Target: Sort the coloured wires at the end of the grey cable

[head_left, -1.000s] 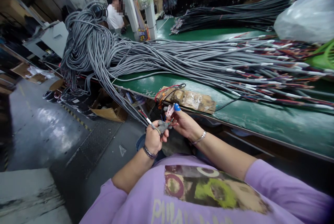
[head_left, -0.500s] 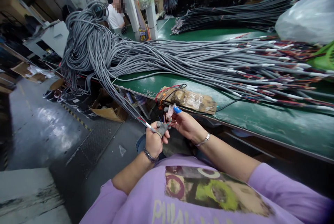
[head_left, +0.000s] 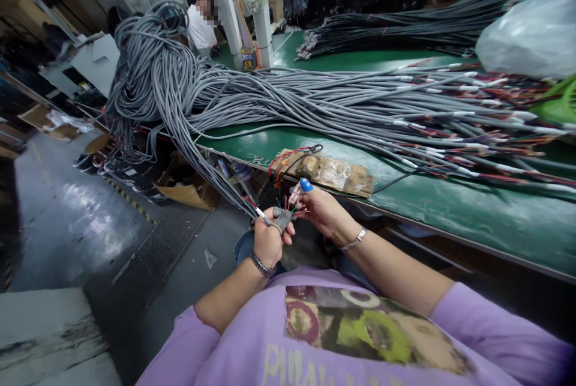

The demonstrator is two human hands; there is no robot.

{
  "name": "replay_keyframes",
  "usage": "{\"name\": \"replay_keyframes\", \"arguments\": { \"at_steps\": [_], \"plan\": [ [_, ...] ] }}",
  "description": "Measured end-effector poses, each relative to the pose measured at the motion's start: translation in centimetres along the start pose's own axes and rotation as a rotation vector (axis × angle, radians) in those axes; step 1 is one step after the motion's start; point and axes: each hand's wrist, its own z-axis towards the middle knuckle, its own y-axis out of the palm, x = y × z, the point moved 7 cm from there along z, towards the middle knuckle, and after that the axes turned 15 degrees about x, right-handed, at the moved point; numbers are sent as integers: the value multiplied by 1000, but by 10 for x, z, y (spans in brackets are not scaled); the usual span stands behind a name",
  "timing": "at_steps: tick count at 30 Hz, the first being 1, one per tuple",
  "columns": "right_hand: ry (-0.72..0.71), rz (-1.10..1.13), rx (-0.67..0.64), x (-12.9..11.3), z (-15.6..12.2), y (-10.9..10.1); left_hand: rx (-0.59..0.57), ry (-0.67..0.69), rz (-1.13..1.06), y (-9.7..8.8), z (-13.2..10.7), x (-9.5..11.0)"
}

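Observation:
My left hand (head_left: 269, 243) is closed around the end of a grey cable (head_left: 255, 211), its thumb in a grey finger cover. Thin coloured wires (head_left: 287, 202) fan out beyond that thumb. Close beside it, my right hand (head_left: 324, 211) has its fingertips pressed together at the wires. One of its fingers wears a blue cover and another a whitish wrap. Which wires it pinches is too small to tell. Several more grey cables hang from the bench to my left hand.
A large heap of grey cables (head_left: 252, 95) lies along the green bench (head_left: 477, 218). On its near edge sits a worn wooden block (head_left: 333, 173) with red and black wires. Black cables (head_left: 382, 30), a plastic bag (head_left: 531, 35) and a seated person (head_left: 200, 26) are farther back.
My right hand has tilted slightly, its blue-covered finger turning at the wires. The coloured wires look more spread out. My left hand keeps its hold on the cable.

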Motion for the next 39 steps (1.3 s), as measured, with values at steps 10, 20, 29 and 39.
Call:
{"name": "replay_keyframes", "arguments": {
  "at_steps": [10, 20, 29, 39],
  "plan": [
    [-6, 147, -1, 1, 3, 0, -5, -21, 17, -1, 1, -5],
    [130, 107, -81, 7, -2, 2, 19, -8, 20, -8, -4, -1],
    [188, -100, -220, 14, -16, -3, 90, 20, -17, -17, -6, 1],
    [-224, -271, -73, 3, -29, -3, 41, 80, 84, -16, -6, -10]
  ]
}}
